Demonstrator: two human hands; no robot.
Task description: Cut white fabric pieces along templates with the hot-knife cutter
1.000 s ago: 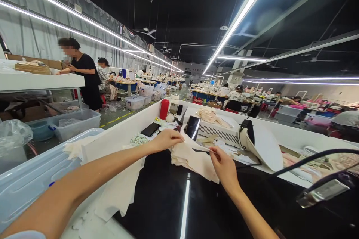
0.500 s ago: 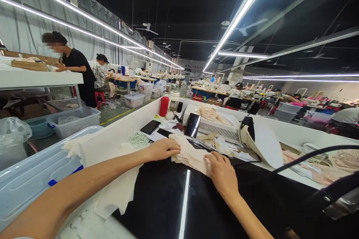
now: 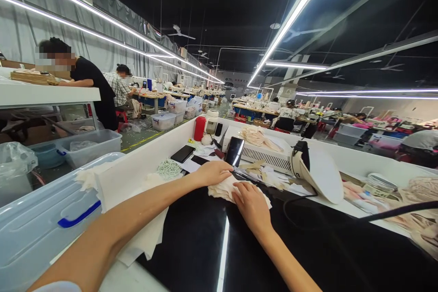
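A small stack of cream fabric pieces [image 3: 221, 190] lies on the glossy black tabletop [image 3: 191, 237] in front of me. My left hand [image 3: 212, 173] reaches across the back left of the stack, its fingers stretched out over the cloth. On top of the stack, nearer its right side, rests my right hand [image 3: 251, 200], with fingers slightly apart and bent onto the fabric. Its palm hides part of the right edge. Under my left forearm, more cream fabric sheets [image 3: 147, 242] hang at the table's left edge.
Behind the stack stand a propped phone [image 3: 235, 151], a white vented machine [image 3: 267, 160] and a white lamp shade [image 3: 320, 175]. A dark phone [image 3: 183, 153] and a pale green cord coil [image 3: 169, 169] lie left. A blue-lidded bin [image 3: 44, 223] is beside the table. A co-worker [image 3: 92, 84] leans over another table.
My left hand has slid right over the stack's back part. My right hand has moved left from the right edge onto the fabric. The co-worker bends lower.
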